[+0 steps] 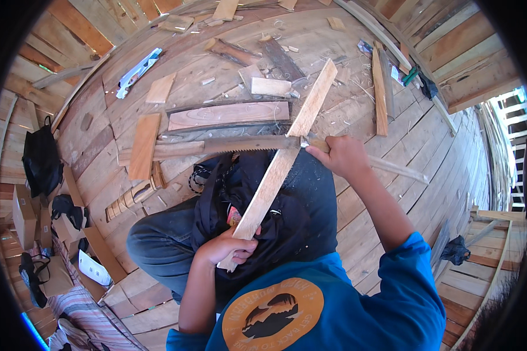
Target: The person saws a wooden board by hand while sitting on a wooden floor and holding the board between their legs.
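Note:
My left hand [231,247] is wrapped round the lower end of a long, narrow wooden strip [264,196], which slants up and away from my lap. My right hand [344,157] grips the wooden handle of a saw [246,144]. Its toothed blade points left, with the teeth facing me, and crosses the strip close to the handle. Whether the teeth bite into the wood cannot be made out. Dark cloth [222,196] is bunched over my crossed legs beneath the strip.
Beyond my knees lie a pinkish board [228,115], a short flat board [144,146], bark-edged pieces [231,51] and shavings on the plank floor. A long narrow board [380,90] lies to the right. Cardboard boxes [102,254] and a black bag [41,161] stand at the left.

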A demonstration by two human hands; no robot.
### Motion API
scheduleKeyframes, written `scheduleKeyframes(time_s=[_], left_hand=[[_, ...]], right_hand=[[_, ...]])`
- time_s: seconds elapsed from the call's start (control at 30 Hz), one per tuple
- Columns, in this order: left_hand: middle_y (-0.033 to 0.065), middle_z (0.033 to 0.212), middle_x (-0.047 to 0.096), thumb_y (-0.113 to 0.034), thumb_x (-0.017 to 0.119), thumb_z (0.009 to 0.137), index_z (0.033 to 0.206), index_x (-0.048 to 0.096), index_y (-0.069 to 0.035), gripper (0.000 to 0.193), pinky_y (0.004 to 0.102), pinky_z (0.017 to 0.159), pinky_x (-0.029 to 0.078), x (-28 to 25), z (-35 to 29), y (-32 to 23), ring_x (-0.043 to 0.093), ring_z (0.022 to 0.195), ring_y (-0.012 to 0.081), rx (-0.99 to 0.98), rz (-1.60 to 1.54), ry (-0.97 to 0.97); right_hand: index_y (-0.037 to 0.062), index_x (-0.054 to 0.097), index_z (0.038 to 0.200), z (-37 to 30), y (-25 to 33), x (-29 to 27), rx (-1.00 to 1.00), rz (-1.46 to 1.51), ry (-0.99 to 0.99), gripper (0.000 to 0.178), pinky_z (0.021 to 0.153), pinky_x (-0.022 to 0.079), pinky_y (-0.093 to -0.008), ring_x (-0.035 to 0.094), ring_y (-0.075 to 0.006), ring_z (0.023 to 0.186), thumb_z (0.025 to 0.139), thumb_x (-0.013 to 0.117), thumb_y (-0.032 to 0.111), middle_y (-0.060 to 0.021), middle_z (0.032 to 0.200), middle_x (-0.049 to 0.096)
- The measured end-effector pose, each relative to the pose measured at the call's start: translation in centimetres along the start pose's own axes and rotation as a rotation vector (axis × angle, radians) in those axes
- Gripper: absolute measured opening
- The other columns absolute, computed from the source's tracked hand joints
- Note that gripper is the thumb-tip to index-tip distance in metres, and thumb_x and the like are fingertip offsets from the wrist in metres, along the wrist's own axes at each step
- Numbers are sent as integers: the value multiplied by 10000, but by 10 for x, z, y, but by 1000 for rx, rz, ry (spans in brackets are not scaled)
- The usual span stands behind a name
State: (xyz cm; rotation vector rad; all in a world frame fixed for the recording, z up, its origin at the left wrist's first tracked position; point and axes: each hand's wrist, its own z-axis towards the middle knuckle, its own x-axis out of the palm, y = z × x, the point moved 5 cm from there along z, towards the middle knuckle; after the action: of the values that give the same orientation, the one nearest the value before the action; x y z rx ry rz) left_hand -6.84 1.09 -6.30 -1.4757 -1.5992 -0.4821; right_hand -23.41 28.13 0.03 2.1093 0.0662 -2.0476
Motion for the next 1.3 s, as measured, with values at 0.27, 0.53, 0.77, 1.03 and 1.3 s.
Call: scheduleKeyframes(time_s=[0.27, 0.53, 0.77, 1.03, 1.3], left_hand=[[-14, 724, 421, -22, 638, 830, 1117, 420, -99, 369, 216, 443, 301, -3, -1, 2, 369, 518, 49, -10, 92, -26], [-7, 701, 417, -25, 661, 806, 1103, 406, -97, 398, 213, 444, 305, -4, -1, 5, 376, 513, 53, -42, 67, -26], [-4, 696, 420, -20, 667, 795, 1094, 406, -93, 404, 217, 444, 309, -4, 2, 2, 378, 509, 56, -51, 83, -20], [2, 694, 430, -14, 683, 769, 1099, 404, -92, 439, 220, 434, 307, 1, 2, 1, 376, 498, 62, -45, 121, -56], [-3, 732, 437, -5, 640, 814, 1117, 390, -109, 406, 223, 463, 315, -3, 0, 4, 378, 537, 60, -51, 98, 9]], right_hand=[[33, 621, 642, 2, -4, 11, 28, -35, 3, 663, 540, 514, -462, 635, -374, 566, 849, 523, 655, -203, 554, 587], [34, 633, 642, -8, 20, 7, -102, -104, 95, 676, 519, 514, -446, 639, -350, 548, 856, 515, 664, -181, 554, 597], [47, 682, 702, -5, 8, 2, -58, -105, 184, 744, 586, 541, -451, 681, -331, 643, 874, 408, 716, -176, 619, 641], [39, 692, 722, 33, -84, -2, 267, -95, 74, 686, 598, 524, -454, 661, -358, 638, 892, 459, 661, -181, 621, 631], [30, 688, 694, 8, -6, 28, -31, -3, 164, 743, 604, 547, -448, 678, -347, 656, 869, 435, 707, -191, 636, 643]])
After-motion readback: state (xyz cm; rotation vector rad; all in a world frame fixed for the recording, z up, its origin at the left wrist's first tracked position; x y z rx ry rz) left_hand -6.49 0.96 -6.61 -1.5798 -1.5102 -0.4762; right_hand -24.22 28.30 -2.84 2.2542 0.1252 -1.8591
